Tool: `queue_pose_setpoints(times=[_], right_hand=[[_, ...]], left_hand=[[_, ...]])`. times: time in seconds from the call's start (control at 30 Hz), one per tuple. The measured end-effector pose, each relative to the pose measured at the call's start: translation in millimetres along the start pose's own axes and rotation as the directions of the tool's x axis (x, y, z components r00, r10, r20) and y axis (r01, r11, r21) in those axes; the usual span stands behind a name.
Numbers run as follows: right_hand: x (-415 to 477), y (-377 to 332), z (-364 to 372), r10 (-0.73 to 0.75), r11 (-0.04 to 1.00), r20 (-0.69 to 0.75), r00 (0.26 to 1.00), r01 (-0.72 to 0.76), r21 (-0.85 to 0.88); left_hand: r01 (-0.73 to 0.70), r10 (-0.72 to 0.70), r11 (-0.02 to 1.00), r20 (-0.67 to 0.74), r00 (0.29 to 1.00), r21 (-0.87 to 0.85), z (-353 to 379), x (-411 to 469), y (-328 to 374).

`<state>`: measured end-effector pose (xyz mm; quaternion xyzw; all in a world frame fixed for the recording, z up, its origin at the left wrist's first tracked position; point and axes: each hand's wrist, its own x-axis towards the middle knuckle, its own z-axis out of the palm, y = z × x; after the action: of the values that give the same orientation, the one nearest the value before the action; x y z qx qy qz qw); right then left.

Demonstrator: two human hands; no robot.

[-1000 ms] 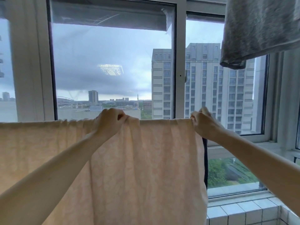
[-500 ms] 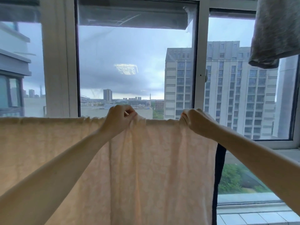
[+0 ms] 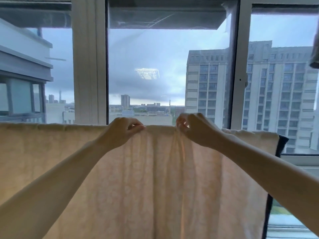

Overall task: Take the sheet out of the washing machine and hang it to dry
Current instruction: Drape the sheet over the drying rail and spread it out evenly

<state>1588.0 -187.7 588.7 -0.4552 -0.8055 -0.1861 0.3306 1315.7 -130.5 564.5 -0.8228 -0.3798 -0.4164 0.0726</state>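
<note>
We pinch the sheet's top edge with left hand and right hand, near together, likely to spread its bunched folds.

Bare forearms lead to the left hand and right hand.

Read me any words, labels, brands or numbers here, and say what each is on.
No readable text anywhere.
The sheet shows only a faint pattern, no label.
The building outside carries no legible sign.
The bright patch is a reflection, not writing.
</note>
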Motion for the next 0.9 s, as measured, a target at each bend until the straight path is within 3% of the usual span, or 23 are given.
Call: queue_pose_setpoints(times=[0.13,0.27,0.4,0.47,0.73,0.9], right_hand=[[25.5,-43.5,24.3,-0.052,0.997,0.001,0.999,0.052,-0.057],[44.5,-76.2,44.7,-0.001,0.998,0.045,0.999,0.004,-0.064],[66.7,-105.1,60.0,0.065,0.991,-0.058,0.996,-0.071,-0.112],[78.1,-121.4,69.6,0.102,0.992,-0.126,0.987,-0.110,-0.056],[91.2,-158.1,105.9,0.138,0.989,-0.042,0.989,-0.140,-0.040],[104.4,-174.6,120.1,0.036,0.999,-0.003,0.999,-0.036,0.006]], left_hand=[[0.017,-0.017,1.000,0.006,1.000,-0.015,-28.4,-15.6,-31.7],[-0.013,0.011,0.999,-0.064,0.998,-0.032,-49.2,-21.6,-56.3],[-0.052,0.049,0.999,-0.187,0.981,-0.010,-60.0,-24.1,-79.4],[-0.065,0.063,0.998,-0.246,0.967,0.003,-66.2,-27.9,-92.6],[-0.017,0.023,0.995,-0.064,0.998,0.099,-111.7,-63.8,-157.9],[0.060,-0.055,0.993,-0.050,0.997,0.098,-127.5,-77.8,-179.2]])
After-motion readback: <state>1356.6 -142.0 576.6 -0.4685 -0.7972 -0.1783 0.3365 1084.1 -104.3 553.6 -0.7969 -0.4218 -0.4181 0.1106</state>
